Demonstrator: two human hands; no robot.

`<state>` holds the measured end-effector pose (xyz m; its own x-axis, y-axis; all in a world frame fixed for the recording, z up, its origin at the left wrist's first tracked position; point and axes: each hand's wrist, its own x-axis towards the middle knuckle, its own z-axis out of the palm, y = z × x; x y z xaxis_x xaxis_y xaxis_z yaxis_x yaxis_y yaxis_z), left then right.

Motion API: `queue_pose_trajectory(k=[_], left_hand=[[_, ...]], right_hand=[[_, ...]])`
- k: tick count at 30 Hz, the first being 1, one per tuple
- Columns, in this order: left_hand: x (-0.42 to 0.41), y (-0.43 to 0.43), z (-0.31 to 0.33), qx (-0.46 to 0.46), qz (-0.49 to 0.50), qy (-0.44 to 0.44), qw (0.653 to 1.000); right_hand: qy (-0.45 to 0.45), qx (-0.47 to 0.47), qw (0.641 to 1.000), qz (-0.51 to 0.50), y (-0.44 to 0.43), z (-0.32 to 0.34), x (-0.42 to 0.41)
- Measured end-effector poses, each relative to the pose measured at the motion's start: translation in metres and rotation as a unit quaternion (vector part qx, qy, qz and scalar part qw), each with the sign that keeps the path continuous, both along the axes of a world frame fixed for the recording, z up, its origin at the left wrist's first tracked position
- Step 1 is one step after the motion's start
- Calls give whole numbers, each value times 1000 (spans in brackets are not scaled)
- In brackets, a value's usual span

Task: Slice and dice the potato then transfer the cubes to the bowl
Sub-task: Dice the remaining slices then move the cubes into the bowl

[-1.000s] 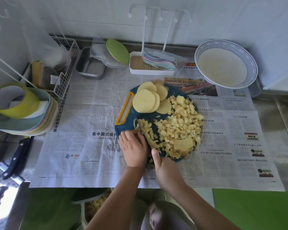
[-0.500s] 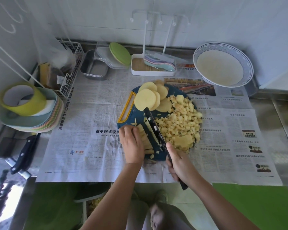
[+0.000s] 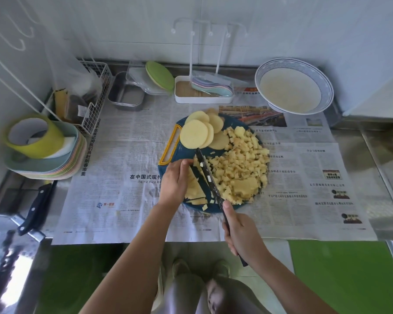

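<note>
— Hands first?

— Gripping the handle of the knife with the right hand, one finger stretched up towards the blade. Pressing down on the potato strips with the left hand, fingers close together and barely bent, not pinching.

— And for a good cut?

— Looks like the crosswise dicing of those strips. Best to tuck the left fingertips back behind the knuckles, keep the strips bunched and square to the blade, rock down from the tip, and step back evenly for matching cubes. Worth wiping off the bits stuck to the blade, and nudging the cube pile aside to keep room.

— And the rest of the potato?

— All on the blue cutting board: strips under the left hand, cubes heaped just right of the blade, round slices fanned at the far edge, probably next for cutting. No cubes visible in the bowl, far right at the back of the bench, well apart from the board.

— Any writing?

— Only on the newspaper under the board: a headline beginning "在中国式现代", cut off by the left hand, and a vertical line ending "共赶新春市集". No brand legible on knife or board. Small adverts at the right too tiny to read.
</note>
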<state>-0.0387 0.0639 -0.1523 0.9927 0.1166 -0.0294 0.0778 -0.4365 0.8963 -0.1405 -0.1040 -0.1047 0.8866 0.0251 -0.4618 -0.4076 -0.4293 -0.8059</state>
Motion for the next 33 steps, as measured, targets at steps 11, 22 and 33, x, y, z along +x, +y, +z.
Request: queue_pose_trajectory(k=[11, 22, 33], left_hand=[[-22, -23, -23, 68, 127, -81, 986], [-13, -28, -26, 109, 169, -84, 976], [-6, -29, -32, 143, 186, -92, 968]], right_hand=[[-74, -57, 995, 20, 34, -11, -17], [-8, -106, 993, 44, 34, -6, -3], [54, -140, 984, 94, 36, -11, 23]])
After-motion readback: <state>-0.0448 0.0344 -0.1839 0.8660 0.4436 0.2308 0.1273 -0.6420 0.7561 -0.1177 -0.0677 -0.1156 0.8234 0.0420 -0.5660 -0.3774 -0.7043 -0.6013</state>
